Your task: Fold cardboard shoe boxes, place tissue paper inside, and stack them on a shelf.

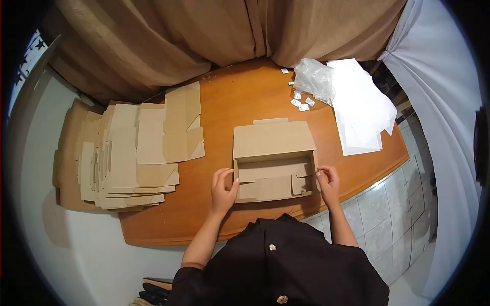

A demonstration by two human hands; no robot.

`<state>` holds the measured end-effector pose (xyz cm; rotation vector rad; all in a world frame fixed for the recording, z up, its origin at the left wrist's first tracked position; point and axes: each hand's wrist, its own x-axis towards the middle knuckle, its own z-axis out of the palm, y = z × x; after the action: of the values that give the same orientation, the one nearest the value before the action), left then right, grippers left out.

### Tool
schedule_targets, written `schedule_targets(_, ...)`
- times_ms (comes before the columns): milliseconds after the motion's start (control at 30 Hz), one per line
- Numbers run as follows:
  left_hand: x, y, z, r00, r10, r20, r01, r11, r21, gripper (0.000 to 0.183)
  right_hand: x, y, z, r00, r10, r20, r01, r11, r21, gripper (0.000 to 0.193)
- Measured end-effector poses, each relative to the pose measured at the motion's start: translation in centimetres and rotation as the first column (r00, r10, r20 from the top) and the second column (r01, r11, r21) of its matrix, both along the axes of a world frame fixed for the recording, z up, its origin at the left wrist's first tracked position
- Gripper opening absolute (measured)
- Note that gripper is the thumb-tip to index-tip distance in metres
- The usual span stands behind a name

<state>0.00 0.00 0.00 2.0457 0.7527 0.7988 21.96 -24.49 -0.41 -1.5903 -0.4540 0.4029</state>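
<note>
A brown cardboard box [273,140] stands near the front edge of the wooden table, its lid flap folded back on the far side. Its inside is bare cardboard, with a folded flap along the near part. My left hand [223,193] grips the left side wall, thumb against the cardboard and fingers curled at the edge. On the opposite side wall, my right hand [329,184] holds the box in the same way. Some fingertips are hidden by the box walls.
Flat, unfolded cardboard boxes [122,148] lie stacked at the left of the table [224,102]. At the far right are a clear plastic bag [314,79], several small white packets [303,107] and white paper sheets [360,112]. Brown curtains [204,30] hang behind.
</note>
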Motion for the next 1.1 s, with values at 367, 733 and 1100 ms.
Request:
schedule_targets(367, 8.8, -1.2, -1.8, 0.308, -0.299, -0.903, 0.707, 0.707, 0.007, 0.024, -1.3, 11.4, -1.6, 0.485, 0.874, 0.025, -0.285, 0.185, -0.941, 0.035)
schedule_targets(733, 8.0, -0.1, -1.7, 0.348, -0.388, -0.854, 0.698, 0.715, -0.041, 0.023, -1.7, 11.3, -1.2, 0.433, 0.900, 0.050, -0.261, 0.178, -0.949, 0.047)
schedule_targets(1100, 6.8, -1.5, -4.2, 0.148, -0.318, -0.937, 0.786, 0.613, -0.084, 0.086, -0.4, 7.8, 4.8, 0.829, 0.265, 0.493, -0.143, 0.952, -0.271, 0.016)
